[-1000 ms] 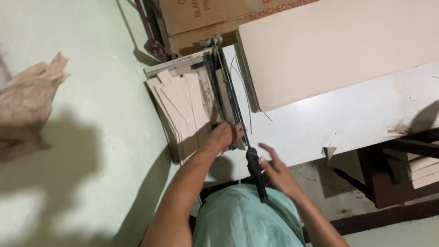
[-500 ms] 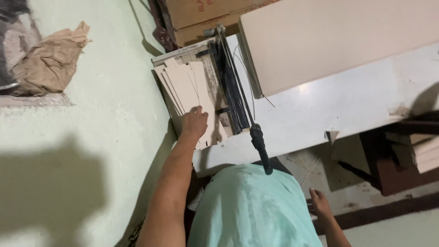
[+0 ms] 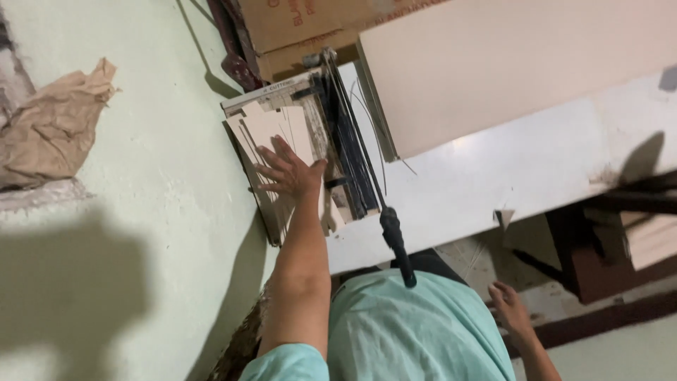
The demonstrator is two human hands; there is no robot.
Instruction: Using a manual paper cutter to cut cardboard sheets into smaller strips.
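Note:
My left hand (image 3: 285, 173) lies flat with fingers spread on a stack of beige card sheets (image 3: 271, 123). The sheets rest on the bed of a guillotine paper cutter (image 3: 338, 134) at the left end of a white table (image 3: 508, 176). The cutter's black lever handle (image 3: 395, 243) juts out over the table edge towards my green shirt, and no hand is on it. My right hand (image 3: 509, 310) hangs low beside my body, below the table edge, fingers loosely apart and holding nothing.
A large beige board (image 3: 508, 63) lies on the table right of the cutter. A brown cardboard box (image 3: 310, 21) stands behind it. Crumpled brown paper (image 3: 53, 127) lies on the pale green floor at left. Dark wooden furniture (image 3: 606, 240) stands at right.
My right hand has let go of the lever handle and dropped to my side. My left hand has moved up from beside the blade onto the card sheets and spread flat.

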